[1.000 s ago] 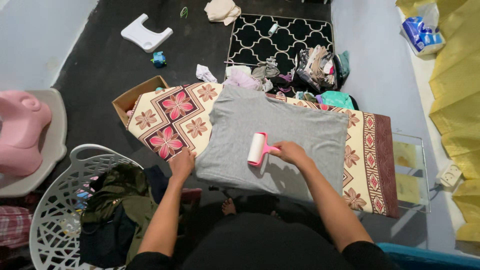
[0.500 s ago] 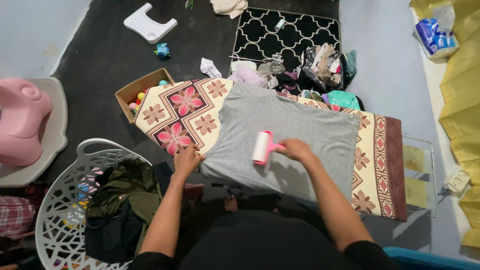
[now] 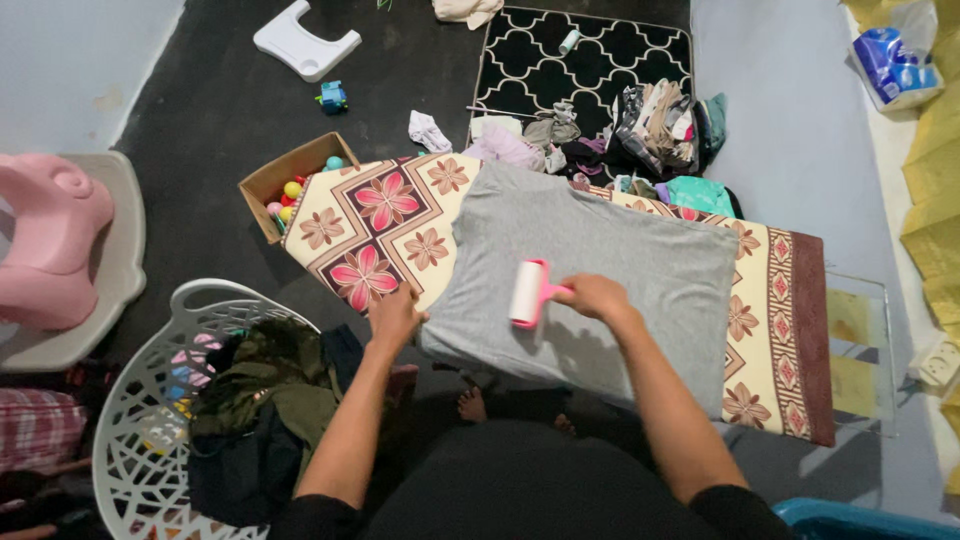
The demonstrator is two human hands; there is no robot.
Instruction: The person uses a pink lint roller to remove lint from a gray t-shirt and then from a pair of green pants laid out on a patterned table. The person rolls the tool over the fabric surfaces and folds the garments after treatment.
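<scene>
A grey garment (image 3: 620,260) lies flat on a board covered in flowered cream and brown cloth (image 3: 375,215). My right hand (image 3: 597,297) grips the pink handle of a lint roller (image 3: 527,294), whose white roll rests on the garment near its front edge. My left hand (image 3: 395,315) presses down on the front left corner of the grey garment, at the board's near edge.
A white openwork laundry basket (image 3: 150,400) with dark and olive clothes stands at my left. A cardboard box of coloured balls (image 3: 285,180) sits behind the board. Clothes pile (image 3: 640,130) on a black patterned rug (image 3: 590,60). A pink seat (image 3: 45,250) is at far left.
The view has shifted slightly, so everything sits a little further right. The roller stays at about the same spot on the garment. My left hand keeps pressing the garment's corner.
</scene>
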